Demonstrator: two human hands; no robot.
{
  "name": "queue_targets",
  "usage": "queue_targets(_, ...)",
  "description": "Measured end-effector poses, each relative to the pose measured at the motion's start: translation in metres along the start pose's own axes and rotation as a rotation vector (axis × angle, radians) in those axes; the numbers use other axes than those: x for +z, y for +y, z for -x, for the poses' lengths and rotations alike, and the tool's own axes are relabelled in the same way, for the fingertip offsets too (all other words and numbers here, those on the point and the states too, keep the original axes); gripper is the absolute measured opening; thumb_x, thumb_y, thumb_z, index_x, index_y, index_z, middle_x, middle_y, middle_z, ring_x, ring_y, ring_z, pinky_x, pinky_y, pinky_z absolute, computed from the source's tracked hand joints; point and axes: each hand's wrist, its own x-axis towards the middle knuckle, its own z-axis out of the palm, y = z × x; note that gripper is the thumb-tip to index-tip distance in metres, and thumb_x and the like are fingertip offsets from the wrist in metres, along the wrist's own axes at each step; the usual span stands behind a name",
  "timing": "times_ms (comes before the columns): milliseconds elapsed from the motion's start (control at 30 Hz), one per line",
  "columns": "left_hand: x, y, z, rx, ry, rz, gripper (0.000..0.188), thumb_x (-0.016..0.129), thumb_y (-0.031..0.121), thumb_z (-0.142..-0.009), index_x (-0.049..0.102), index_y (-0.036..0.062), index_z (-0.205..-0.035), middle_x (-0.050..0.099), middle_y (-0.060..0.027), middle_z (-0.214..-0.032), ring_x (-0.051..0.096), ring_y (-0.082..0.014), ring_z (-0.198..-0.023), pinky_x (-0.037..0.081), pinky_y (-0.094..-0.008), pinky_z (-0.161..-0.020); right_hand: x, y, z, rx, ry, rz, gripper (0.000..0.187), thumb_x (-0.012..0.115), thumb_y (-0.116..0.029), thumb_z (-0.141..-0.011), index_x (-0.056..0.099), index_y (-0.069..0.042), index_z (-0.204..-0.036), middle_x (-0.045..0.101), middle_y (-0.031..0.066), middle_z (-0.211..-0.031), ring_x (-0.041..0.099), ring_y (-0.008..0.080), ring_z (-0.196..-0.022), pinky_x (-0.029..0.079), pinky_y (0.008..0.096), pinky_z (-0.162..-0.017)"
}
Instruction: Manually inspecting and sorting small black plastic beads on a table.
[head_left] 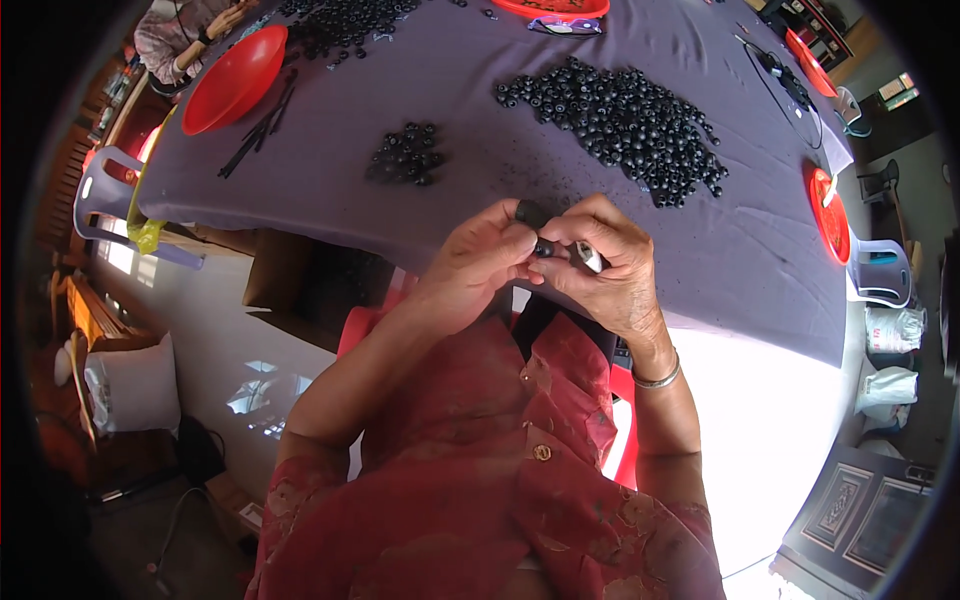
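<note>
Just over the table's near edge, my hands meet. My left hand (480, 262) is closed, its thumb and fingers pinching a small, round black piece (543, 249). A dark cover (532, 213) wraps one of its fingertips. Close against that piece, my right hand (612, 262) curls around a small tool with a pale end (590, 257); its working tip is hidden by the fingers. Beyond the hands lies a small pile of round black pieces (407, 154), some with visible holes. A larger heap of similar pieces (625, 125) spreads to its right.
Purple cloth (330, 180) covers the table, with dark crumbs (540, 175) scattered on it. A red basin (236, 80) and thin black strips (262, 125) are at the left. Another person's hand (228, 18) shows far left. Plastic chairs (108, 195) stand beside the table.
</note>
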Motion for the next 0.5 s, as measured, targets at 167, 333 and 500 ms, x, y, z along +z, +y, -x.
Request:
queue_targets(167, 0.003, -0.0023, 0.0001, -0.037, -0.003, 0.045, 0.015, 0.05, 0.019, -0.096, 0.052, 0.0066, -0.105, 0.06, -0.0037, -0.102, 0.056, -0.0085, -0.09, 0.047, -0.0262, -0.078, -0.0032, 0.0007, 0.0024, 0.036, -0.006, -0.094, 0.026, 0.077, 0.005, -0.065, 0.067, -0.002, -0.087, 0.058, 0.003, -0.084, 0.059, 0.0102, -0.072, 0.048, 0.023, -0.06)
queue_targets(333, -0.0025, -0.0036, 0.0021, 0.003, 0.006, -0.019, 0.017, 0.053, 0.014, -0.095, 0.052, 0.0079, -0.11, 0.061, -0.0034, -0.099, 0.058, -0.0107, -0.091, 0.049, -0.0282, -0.078, -0.0017, -0.0015, 0.0025, 0.017, 0.045, -0.081, 0.026, 0.077, 0.004, -0.064, 0.067, -0.003, -0.087, 0.059, 0.0028, -0.084, 0.059, 0.0109, -0.073, 0.048, 0.0233, -0.062)
queue_targets(500, 0.0005, -0.0035, 0.0012, -0.025, -0.002, 0.125, 0.017, 0.057, 0.01, -0.091, 0.052, 0.0071, -0.107, 0.061, -0.002, -0.095, 0.058, -0.0097, -0.087, 0.048, -0.0258, -0.077, 0.0009, -0.0062, 0.0037, 0.016, 0.056, -0.036, 0.026, 0.078, 0.004, -0.063, 0.066, -0.003, -0.085, 0.059, 0.003, -0.084, 0.059, 0.0115, -0.073, 0.048, 0.0239, -0.062)
